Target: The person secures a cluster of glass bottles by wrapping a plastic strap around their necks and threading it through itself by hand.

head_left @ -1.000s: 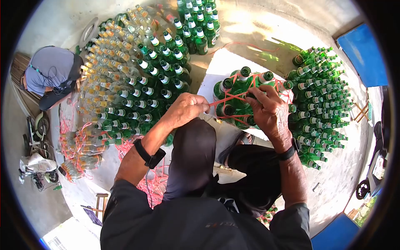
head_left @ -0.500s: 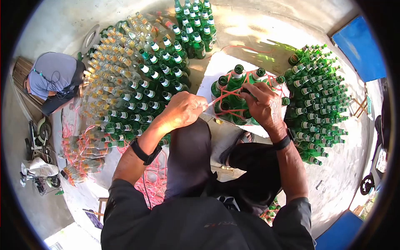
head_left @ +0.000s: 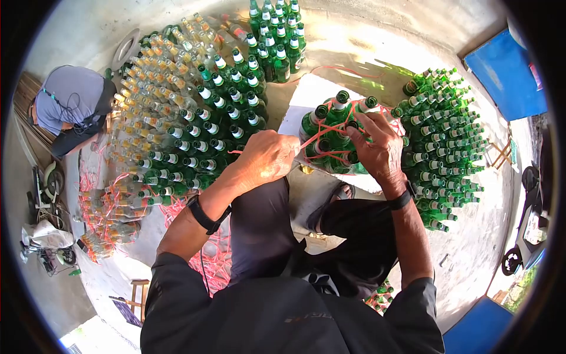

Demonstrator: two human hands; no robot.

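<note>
"Left hand (head_left: 268, 158) has rolled over slightly since half a second ago, and a short tail of pink strap (head_left: 312, 139) now pokes out of its outer side. Right hand (head_left: 380, 144) appears more spread than it was, too."

"So which one has hold of something?"

"The left, surely: its fingers are folded tight on the strap. With the right I can't tell; finger and thumb part around a bottle mouth (whether they pinch a strand underneath, the angle hides)."

"And the bottles?"

"That strapped green bundle (head_left: 336, 143) stands on a white sheet (head_left: 312, 89), just beyond the person's legs, between the left crowd of bottles (head_left: 194, 130) and the right crowd of bottles (head_left: 439, 138). Its bottles are upright, so their long axes run toward the camera, necks fanning outward."

"Which hand is nearer?"

"Right, plainly: it is at the bundle's near right side, over the mouths. The left hangs above the left knee (head_left: 262, 224), apart from the glass, with the bundle off to its right and slightly farther out."

"Then the strap links them?"

"Yes, I'd judge everything turns on that span. It leaves the left fist and slants away rightward to the crossing strands among the necks, across the upright bottles rather than along them."
</note>
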